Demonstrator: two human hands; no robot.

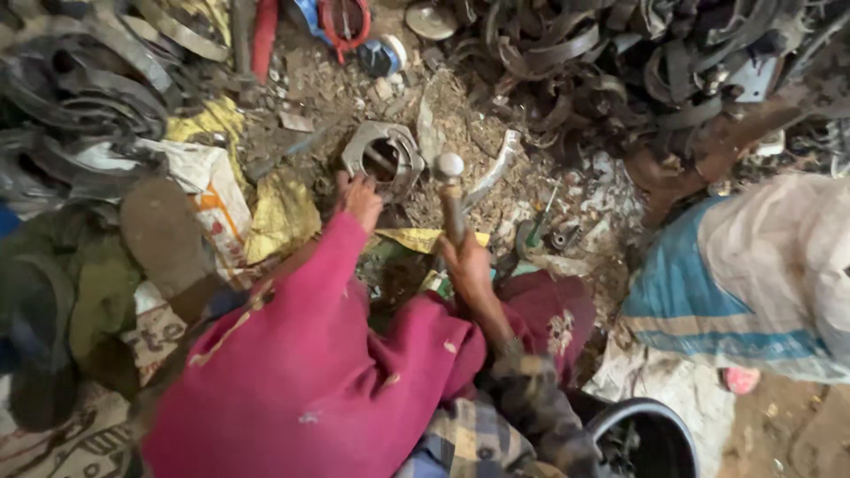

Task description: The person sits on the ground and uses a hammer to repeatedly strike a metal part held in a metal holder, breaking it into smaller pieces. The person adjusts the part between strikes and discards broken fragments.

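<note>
I see my left hand (pixel 360 198) reaching out of a magenta sleeve (pixel 301 354), its fingers laid on the near rim of a grey metal housing (pixel 386 157) with a round bore. The housing lies on the dirt floor (pixel 460 115), just ahead of the hand, tilted so the bore faces me. The hand touches and steadies it rather than wrapping around it; how firmly it presses I cannot tell.

My right hand (pixel 467 263) is clenched around the handle of a hammer (pixel 450 190). The hammer stands nearly upright, its rounded metal head just beside the housing on the right, a little apart from it. A bent metal strip (pixel 496 164) lies just behind the hammer head.

Around them the floor is covered with scrap: heaps of dark curved metal bands (pixel 567 53) at the top right and more at the top left. A yellow sack (pixel 282 212) lies left of my left hand. A red tool (pixel 264 35) lies at the top. Another person in a blue and white cloth (pixel 708 292) sits at the right, an arm (pixel 699 146) reaching into the bands. A dark bucket (pixel 646 438) stands at the lower right.
</note>
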